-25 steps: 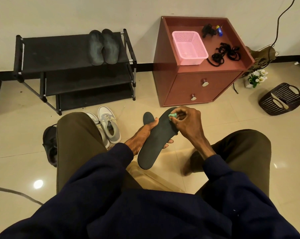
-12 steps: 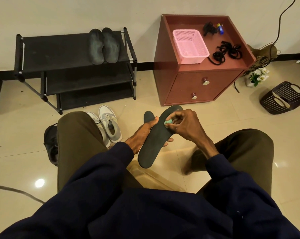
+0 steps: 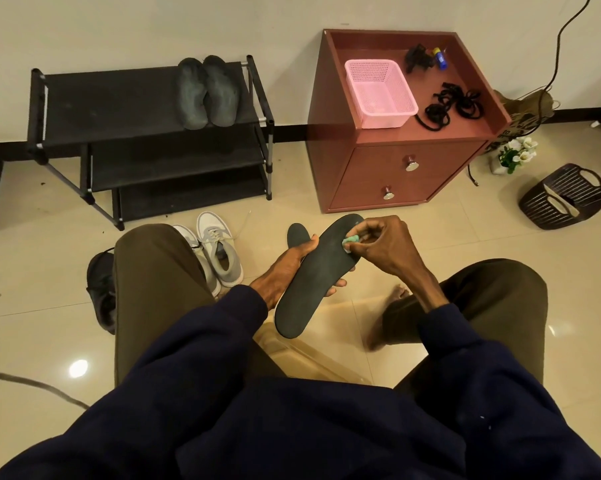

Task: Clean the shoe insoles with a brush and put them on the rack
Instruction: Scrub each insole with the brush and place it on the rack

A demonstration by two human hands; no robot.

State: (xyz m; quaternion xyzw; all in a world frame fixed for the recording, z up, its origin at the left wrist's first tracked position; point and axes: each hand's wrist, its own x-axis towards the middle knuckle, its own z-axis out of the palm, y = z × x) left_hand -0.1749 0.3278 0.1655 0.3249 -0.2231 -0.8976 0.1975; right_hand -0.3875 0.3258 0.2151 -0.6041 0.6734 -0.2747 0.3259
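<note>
**A:** What's nearest?

**B:** The left grip [image 3: 288,268] holds an insole [image 3: 313,282] from beneath, thumb on its left edge. The insole is between the knees, above the floor, slanting away to the right.

**A:** And the other one?

**B:** The right grip [image 3: 385,247] pinches a small green brush [image 3: 351,241], which touches the insole's far half.

**A:** Behind them?

**B:** A second insole [image 3: 297,235] shows just past the left thumb. I cannot tell whether it's held. White sneakers [image 3: 219,251] stand on the floor by the left knee, and a black shoe [image 3: 100,285] lies left of it.

**A:** Farther back?

**B:** The rack [image 3: 136,109] stands at the wall, with two insoles [image 3: 207,91] side by side on its top shelf. To its right a cabinet [image 3: 396,168] carries a pink basket [image 3: 378,91] and black laces [image 3: 451,107].
</note>
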